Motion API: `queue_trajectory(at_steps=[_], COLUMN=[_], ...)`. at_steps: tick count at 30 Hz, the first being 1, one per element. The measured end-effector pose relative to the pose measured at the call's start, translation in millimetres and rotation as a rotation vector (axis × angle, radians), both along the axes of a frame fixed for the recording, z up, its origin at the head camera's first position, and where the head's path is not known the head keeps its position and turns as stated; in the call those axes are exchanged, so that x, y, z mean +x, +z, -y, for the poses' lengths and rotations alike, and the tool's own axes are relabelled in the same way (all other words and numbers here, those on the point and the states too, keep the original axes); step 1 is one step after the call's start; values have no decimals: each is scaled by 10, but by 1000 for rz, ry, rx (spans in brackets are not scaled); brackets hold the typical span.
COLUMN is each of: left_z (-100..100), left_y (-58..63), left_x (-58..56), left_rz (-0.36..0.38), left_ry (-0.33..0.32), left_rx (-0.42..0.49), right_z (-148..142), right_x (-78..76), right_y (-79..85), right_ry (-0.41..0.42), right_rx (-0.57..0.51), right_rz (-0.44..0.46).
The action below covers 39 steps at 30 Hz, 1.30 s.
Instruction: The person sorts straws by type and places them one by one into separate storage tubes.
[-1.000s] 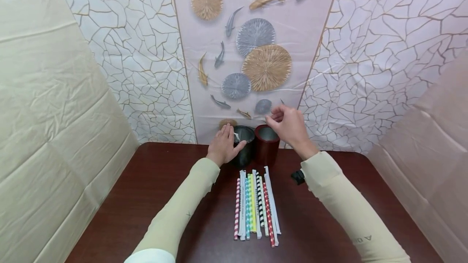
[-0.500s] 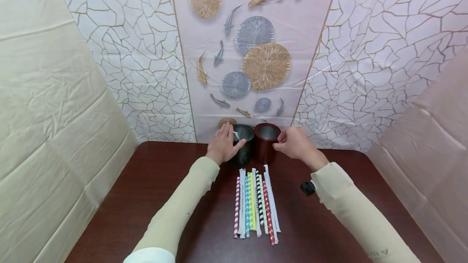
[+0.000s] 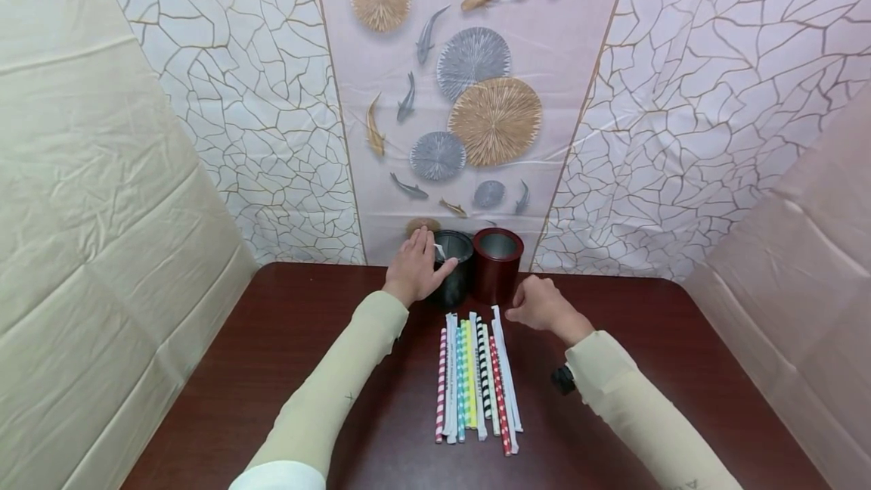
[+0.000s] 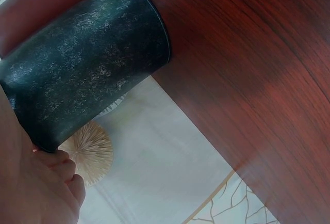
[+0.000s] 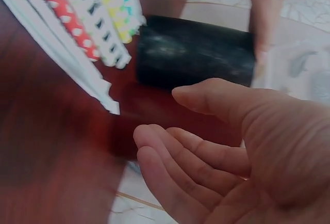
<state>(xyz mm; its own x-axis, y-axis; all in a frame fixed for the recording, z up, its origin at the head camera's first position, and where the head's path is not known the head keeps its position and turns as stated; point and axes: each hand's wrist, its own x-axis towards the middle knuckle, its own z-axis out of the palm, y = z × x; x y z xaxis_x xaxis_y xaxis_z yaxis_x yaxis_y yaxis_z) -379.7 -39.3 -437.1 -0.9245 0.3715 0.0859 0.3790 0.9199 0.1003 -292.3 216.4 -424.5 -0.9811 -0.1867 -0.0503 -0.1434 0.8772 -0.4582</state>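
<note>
My left hand holds the rim of a black canister, thumb across the front and fingers at the far left side. Its fingertips bend at the rim in the left wrist view. A small white piece shows at the canister's mouth beside this hand. Directly right stands a dark red canister with a grey inside. My right hand is just in front of it, near the upper ends of the straws; the right wrist view shows its fingers loosely bent, thumb apart, nothing between them.
A row of straws lies on the dark wood table: a red-striped straw, a yellow straw, a red dotted straw, and several others, some in white paper wrappers. A fish-patterned cloth hangs right behind the canisters.
My right hand has come down from above the red canister's rim, past its right side, to the table in front. The left hand stays at the black canister.
</note>
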Motion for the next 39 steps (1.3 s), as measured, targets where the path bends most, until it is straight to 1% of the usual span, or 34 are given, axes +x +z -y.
queue_trajectory(at_steps=[5, 9, 13, 17, 19, 25, 34, 39], left_z=[0, 4, 5, 5, 4, 3, -3, -6], left_y=[0, 0, -5, -10, -8, -1, -7, -11], left_x=[-5, 0, 3, 10, 12, 13, 13, 9], left_rz=[1, -4, -9, -18, -21, -30, -29, -24], left_ry=[-1, -4, -2, -9, -12, -8, -6, -1], left_rx=[0, 12, 8, 5, 3, -10, -2, -1], right_z=[14, 24, 36, 44, 45, 71, 143, 168], right_x=[-1, -15, -26, -26, -30, -62, -102, -145], right_y=[-236, -418, -563, -653, -676, -680, -668, -681], right_ry=[-51, -81, -102, -109, -112, -127, -184, -219], right_rx=[-37, -60, -72, -83, -88, -68, -31, -41], right_rz=[57, 59, 55, 68, 65, 62, 128, 166])
